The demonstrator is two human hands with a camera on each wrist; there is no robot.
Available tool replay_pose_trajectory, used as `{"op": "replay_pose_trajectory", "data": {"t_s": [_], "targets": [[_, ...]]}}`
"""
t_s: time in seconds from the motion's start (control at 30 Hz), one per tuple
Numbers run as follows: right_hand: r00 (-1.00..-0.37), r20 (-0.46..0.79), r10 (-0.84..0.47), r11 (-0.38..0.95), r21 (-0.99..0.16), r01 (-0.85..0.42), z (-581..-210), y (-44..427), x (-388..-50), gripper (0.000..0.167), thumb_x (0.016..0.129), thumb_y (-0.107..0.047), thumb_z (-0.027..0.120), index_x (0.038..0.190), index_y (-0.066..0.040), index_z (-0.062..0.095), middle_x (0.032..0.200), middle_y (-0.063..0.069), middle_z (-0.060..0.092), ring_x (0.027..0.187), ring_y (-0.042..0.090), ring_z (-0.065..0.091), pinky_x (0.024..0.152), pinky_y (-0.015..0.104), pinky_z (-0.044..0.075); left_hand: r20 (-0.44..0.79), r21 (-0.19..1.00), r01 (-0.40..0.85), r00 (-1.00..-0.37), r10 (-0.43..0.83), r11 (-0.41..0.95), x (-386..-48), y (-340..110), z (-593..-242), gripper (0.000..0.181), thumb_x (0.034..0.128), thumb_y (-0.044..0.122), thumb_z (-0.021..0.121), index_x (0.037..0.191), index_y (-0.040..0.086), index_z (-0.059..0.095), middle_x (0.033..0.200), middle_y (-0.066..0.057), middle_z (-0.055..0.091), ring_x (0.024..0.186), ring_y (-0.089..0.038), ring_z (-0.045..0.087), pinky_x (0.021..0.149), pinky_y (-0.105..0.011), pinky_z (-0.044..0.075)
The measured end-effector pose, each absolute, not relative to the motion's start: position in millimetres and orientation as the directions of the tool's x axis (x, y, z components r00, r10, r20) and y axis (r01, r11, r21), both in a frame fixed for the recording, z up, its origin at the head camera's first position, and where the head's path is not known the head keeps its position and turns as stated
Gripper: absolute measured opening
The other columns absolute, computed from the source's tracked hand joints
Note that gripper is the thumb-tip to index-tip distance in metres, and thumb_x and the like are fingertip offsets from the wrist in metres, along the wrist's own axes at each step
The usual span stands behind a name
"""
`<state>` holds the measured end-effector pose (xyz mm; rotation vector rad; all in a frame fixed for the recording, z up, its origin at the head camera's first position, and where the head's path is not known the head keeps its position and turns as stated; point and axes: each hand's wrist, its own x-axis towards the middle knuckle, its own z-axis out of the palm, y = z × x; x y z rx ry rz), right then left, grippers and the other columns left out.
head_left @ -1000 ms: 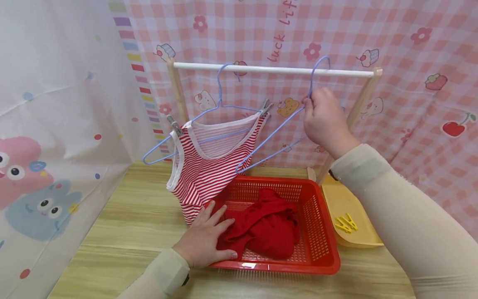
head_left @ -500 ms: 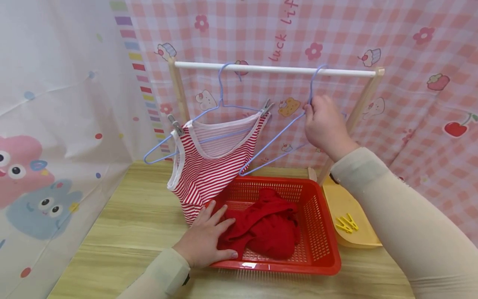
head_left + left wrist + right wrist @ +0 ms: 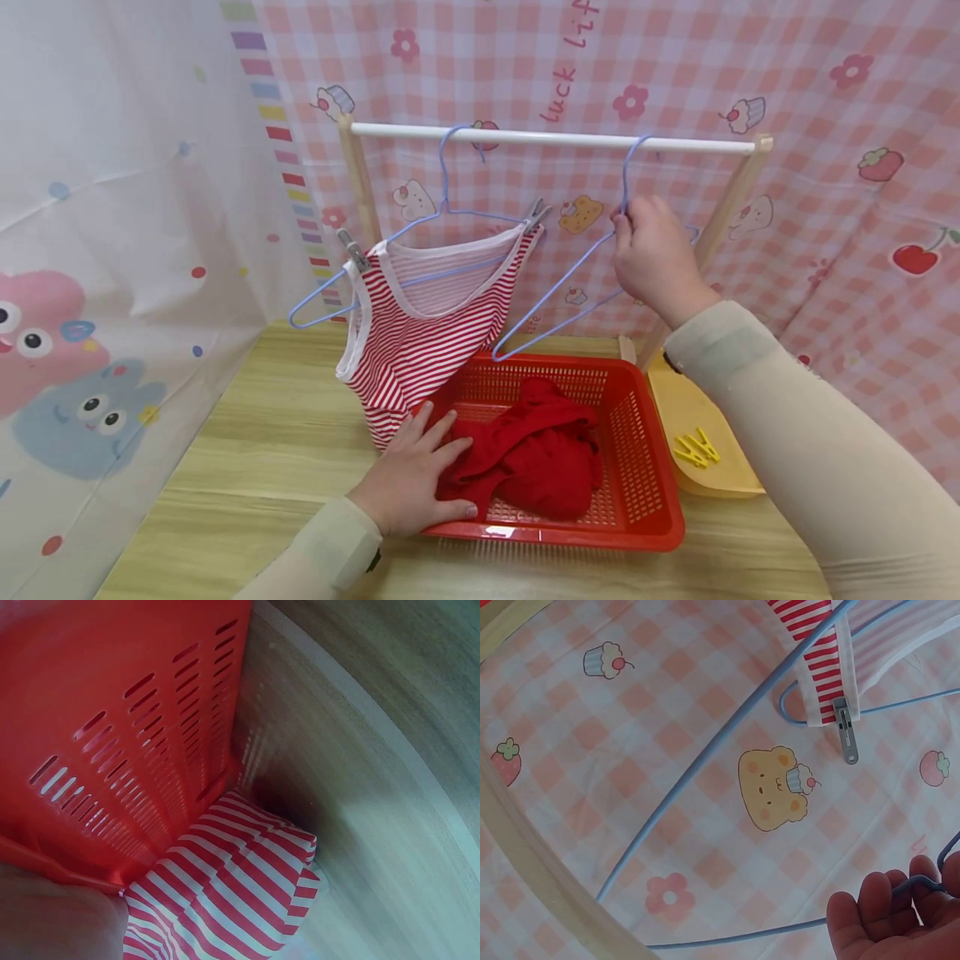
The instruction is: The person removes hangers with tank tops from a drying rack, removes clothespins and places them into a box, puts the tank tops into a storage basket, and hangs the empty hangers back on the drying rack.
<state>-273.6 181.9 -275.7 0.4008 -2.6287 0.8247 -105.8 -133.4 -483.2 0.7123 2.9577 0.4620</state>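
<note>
My right hand [image 3: 658, 257] grips a blue wire hanger [image 3: 558, 286] just below its hook. That hook lies over the white rod [image 3: 555, 138], and the hanger bears no garment. In the right wrist view, curled fingers [image 3: 877, 904] surround the wire near the hook. My left hand [image 3: 412, 482], fingers spread, rests on the left rim of a red plastic basket [image 3: 577, 537]. Crumpled red cloth [image 3: 547, 475] lies inside the basket. Left of it, a red-and-white striped sleeveless top [image 3: 427, 350] hangs from another blue hanger [image 3: 444, 175], held by grey clothespins [image 3: 352, 250].
A yellow tray [image 3: 738, 458] with yellow clothespins [image 3: 696, 448] stands right of the basket. Wooden posts [image 3: 731, 204] carry the rod at both ends. The striped top's lower part [image 3: 232, 885] hangs beside the basket wall. Patterned cloth [image 3: 840, 167] covers the back.
My right hand has lowered the hanger, bringing its hook from above the rod down onto it. The left hand, basket and striped top have stayed in place.
</note>
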Motion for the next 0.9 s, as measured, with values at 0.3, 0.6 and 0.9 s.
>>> {"op": "replay_pose_trajectory", "data": {"t_s": [0.3, 0.6, 0.9], "targets": [[-0.872, 0.461, -0.165, 0.789, -0.469, -0.397, -282, 185, -274, 0.031, 0.110, -0.015, 0.043, 0.122, 0.008, 0.060, 0.121, 0.027, 0.057, 0.117, 0.044, 0.051, 0.103, 0.060, 0.041, 0.006, 0.304, 0.436, -0.890, 0.456, 0.847, -106, -133, -484, 0.081, 0.0863, 0.066, 0.074, 0.151, 0.020, 0.057, 0.171, -0.014, 0.035, 0.160, -0.048, 0.018, 0.128, -0.064, 0.018], [-0.883, 0.437, -0.174, 0.787, -0.478, -0.391, -289, 191, -272, 0.044, 0.111, -0.019, 0.044, 0.146, 0.008, 0.049, 0.145, 0.029, 0.050, 0.137, 0.046, 0.045, 0.117, 0.062, 0.036, 0.000, 0.316, 0.430, -0.891, 0.454, 0.845, -106, -133, -483, 0.081, 0.0862, 0.065, 0.074, 0.151, 0.020, 0.057, 0.171, -0.014, 0.035, 0.161, -0.047, 0.016, 0.129, -0.064, 0.017], [-0.883, 0.423, -0.202, 0.791, -0.461, -0.401, -298, 197, -264, 0.055, 0.111, -0.022, 0.045, 0.159, 0.003, 0.036, 0.169, 0.023, 0.030, 0.158, 0.046, 0.026, 0.129, 0.060, 0.020, -0.020, 0.322, 0.412, -0.897, 0.441, 0.852, -106, -132, -482, 0.081, 0.0865, 0.066, 0.074, 0.152, 0.021, 0.057, 0.172, -0.012, 0.033, 0.161, -0.046, 0.015, 0.128, -0.064, 0.018]]}}
